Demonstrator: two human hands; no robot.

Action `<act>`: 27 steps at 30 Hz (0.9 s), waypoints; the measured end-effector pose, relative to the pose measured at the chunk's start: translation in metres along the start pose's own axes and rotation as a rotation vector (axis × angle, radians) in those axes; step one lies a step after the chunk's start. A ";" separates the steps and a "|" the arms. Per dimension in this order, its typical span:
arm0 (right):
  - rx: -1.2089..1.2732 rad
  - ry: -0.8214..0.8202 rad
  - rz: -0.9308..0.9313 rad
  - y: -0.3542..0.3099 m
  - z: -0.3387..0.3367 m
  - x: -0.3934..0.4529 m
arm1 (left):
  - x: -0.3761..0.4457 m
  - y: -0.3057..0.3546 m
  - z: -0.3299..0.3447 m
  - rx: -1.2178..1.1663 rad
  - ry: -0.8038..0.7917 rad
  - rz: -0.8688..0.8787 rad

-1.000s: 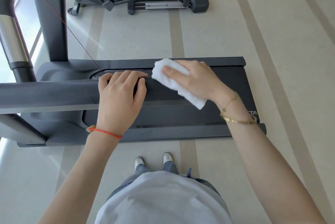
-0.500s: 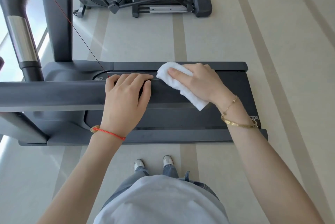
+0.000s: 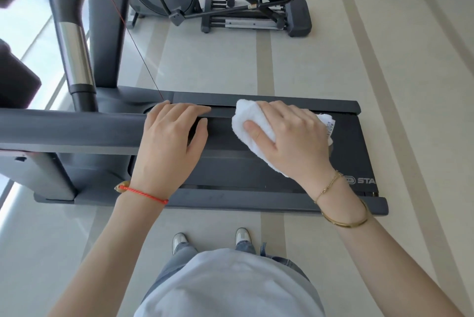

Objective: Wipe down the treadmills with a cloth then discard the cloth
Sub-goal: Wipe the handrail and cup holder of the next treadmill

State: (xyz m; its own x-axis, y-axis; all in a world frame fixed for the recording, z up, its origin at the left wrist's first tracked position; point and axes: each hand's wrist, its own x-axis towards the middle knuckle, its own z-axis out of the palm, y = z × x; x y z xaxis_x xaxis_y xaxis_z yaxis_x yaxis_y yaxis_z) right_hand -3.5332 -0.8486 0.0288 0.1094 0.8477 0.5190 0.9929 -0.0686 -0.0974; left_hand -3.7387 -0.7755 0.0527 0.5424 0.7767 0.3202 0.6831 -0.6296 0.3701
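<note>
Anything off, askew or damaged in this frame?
Nothing stands out. Right hand holds the white cloth on the treadmill handrail, and left hand rests beside it. No spill or damage visible.

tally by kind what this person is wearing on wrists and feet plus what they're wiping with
bracelets: 3 (red cord on the left wrist; gold chain and gold bangle on the right)
shoes: 2
cloths: 1 (white cloth under the right hand)
total: 6
</note>
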 end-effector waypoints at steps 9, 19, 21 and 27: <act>-0.014 -0.114 -0.006 -0.108 0.028 0.052 | -0.011 -0.072 -0.033 0.018 0.021 0.003; 0.033 0.058 -0.059 -0.142 0.041 0.033 | -0.017 -0.137 -0.066 -0.050 0.078 0.003; 0.001 0.035 -0.013 -0.150 0.045 0.042 | -0.018 -0.155 -0.076 -0.049 0.087 -0.027; 0.009 -0.032 -0.026 -0.219 0.068 0.082 | -0.028 -0.203 -0.093 -0.009 0.081 -0.061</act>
State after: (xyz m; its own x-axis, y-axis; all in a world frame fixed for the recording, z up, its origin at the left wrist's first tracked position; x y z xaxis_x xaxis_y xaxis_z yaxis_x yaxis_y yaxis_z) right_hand -3.7451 -0.7285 0.0345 0.0820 0.8654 0.4944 0.9949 -0.0417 -0.0921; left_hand -3.9378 -0.6711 0.0503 0.4583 0.8097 0.3665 0.7087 -0.5818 0.3990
